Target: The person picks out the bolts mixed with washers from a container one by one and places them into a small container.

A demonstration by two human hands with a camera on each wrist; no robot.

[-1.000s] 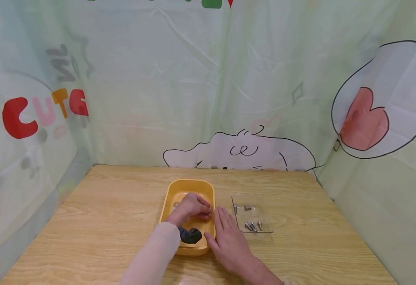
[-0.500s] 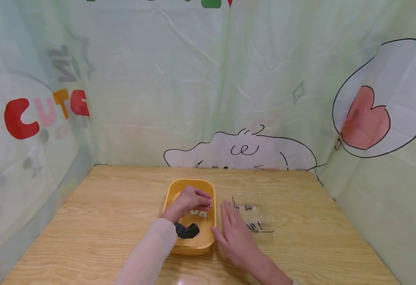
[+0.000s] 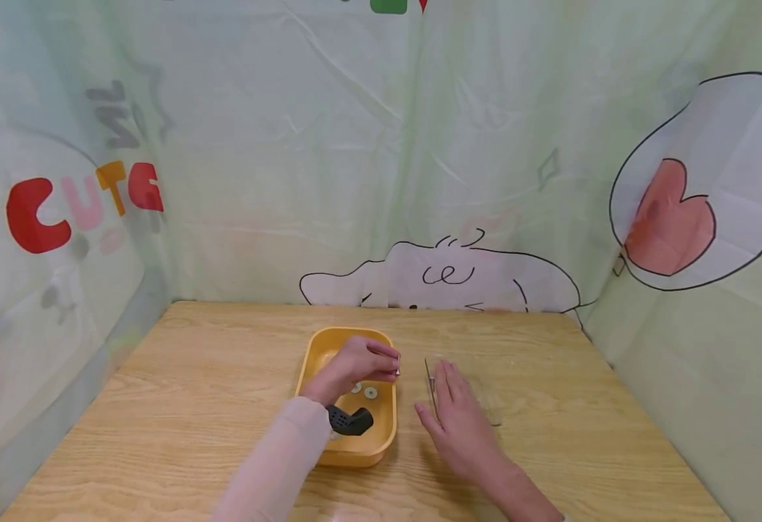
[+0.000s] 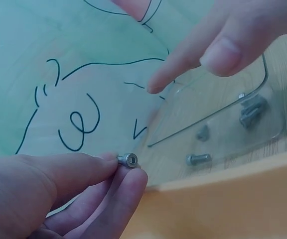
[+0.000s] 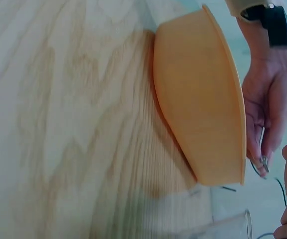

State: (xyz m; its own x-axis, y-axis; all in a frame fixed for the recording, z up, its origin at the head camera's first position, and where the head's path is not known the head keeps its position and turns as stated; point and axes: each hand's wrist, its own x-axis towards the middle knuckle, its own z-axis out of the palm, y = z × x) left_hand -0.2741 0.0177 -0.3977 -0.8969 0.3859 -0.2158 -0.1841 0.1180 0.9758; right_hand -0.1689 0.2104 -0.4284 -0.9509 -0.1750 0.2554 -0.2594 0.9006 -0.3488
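Observation:
My left hand [image 3: 357, 366] is over the right rim of the yellow tray [image 3: 348, 458]. Between its thumb and fingers it pinches a small socket-head screw [image 4: 128, 160], the hex recess showing in the left wrist view. Two whitish washers [image 3: 370, 393] lie on the tray floor below. To the right, my right hand [image 3: 462, 428] hovers at or over a clear plastic box [image 4: 273, 119], fingers extended, nothing visible in them; whether it touches the box I cannot tell. Several screws [image 4: 199, 159] lie in the box, mostly hidden by this hand in the head view.
A wooden table [image 3: 224, 377] bears the tray and box, with a strip of tabletop between them. A printed curtain [image 3: 276, 181] hangs behind and at both sides. A black device [image 3: 349, 420] sits at the left wrist.
My left hand has risen from inside the tray to its right rim, pinching the screw. My right hand has left the tray's side and moved right over the clear box.

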